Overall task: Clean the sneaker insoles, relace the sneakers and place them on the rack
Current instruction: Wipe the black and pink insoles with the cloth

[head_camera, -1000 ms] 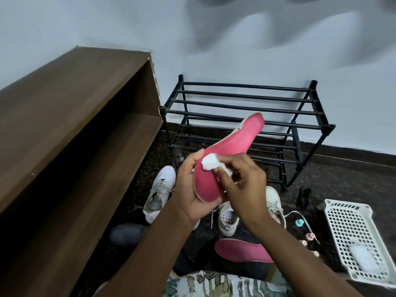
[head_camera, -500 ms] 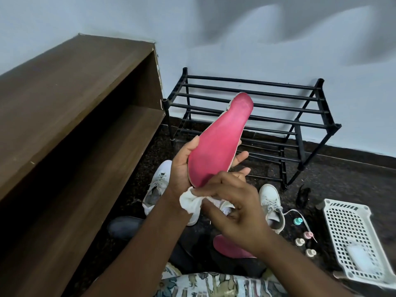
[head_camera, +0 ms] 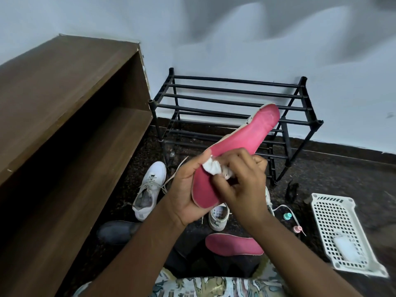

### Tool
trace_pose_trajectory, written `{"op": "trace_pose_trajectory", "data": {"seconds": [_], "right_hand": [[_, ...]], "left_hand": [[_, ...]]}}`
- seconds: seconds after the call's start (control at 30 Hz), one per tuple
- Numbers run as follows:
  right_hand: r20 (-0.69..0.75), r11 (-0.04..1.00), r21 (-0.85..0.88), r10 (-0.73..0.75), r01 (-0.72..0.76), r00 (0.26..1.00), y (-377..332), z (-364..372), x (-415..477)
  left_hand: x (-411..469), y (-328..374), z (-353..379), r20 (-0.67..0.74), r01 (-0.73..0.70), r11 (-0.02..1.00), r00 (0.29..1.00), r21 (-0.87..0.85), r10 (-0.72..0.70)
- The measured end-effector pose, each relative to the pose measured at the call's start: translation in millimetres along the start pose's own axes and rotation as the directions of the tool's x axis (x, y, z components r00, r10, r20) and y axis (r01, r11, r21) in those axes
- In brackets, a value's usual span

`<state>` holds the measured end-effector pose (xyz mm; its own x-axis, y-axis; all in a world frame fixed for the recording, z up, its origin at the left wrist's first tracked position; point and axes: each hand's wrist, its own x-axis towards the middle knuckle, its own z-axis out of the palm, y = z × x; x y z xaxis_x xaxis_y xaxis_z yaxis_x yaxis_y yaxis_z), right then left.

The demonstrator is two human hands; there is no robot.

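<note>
My left hand (head_camera: 186, 189) grips a pink insole (head_camera: 242, 140) by its heel end, the toe pointing up and right in front of the black metal rack (head_camera: 235, 93). My right hand (head_camera: 242, 185) pinches a white wipe (head_camera: 212, 167) against the insole's lower part. A second pink insole (head_camera: 233, 244) lies on the floor below my hands. One white sneaker (head_camera: 150, 189) with loose laces sits on the floor to the left. Another white sneaker (head_camera: 218, 217) is partly hidden behind my right wrist.
A brown wooden shelf unit (head_camera: 64, 99) fills the left side. A white perforated basket (head_camera: 342, 232) with a pale item inside stands on the dark floor at the right. Small pastel bottles (head_camera: 287, 216) lie next to it.
The insole has tilted further to the right. My right hand with the wipe has moved from the heel end up onto the insole's surface.
</note>
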<state>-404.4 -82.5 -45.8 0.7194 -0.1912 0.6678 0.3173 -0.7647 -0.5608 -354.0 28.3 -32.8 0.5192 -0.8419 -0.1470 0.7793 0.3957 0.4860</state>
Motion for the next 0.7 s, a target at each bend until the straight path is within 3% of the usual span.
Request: {"op": "trace_pose_trajectory", "data": {"seconds": [0.23, 0.4, 0.57, 0.7], "right_hand": [[-0.160, 0.984, -0.048, 0.161, -0.170, 0.974, 14, -11, 11], [-0.304, 0.948, -0.064, 0.278, -0.310, 0.911, 40, -23, 21], [-0.449, 0.830, 0.078, 0.524, -0.553, 0.724, 78, -41, 28], [-0.472, 0.740, 0.212, 0.649, -0.638, 0.596, 96, -50, 28]], "left_hand": [[3, -4, 1, -0.082, 0.022, 0.988, 0.997, 0.154, -0.009], [0, -3, -2, -0.042, 0.050, 0.974, 0.998, 0.221, -0.042], [-4, 0, -3, 0.054, 0.126, 0.953, 0.988, 0.277, -0.147], [-5, 3, -5, 0.081, 0.188, 0.928, 0.971, 0.322, -0.225]]}}
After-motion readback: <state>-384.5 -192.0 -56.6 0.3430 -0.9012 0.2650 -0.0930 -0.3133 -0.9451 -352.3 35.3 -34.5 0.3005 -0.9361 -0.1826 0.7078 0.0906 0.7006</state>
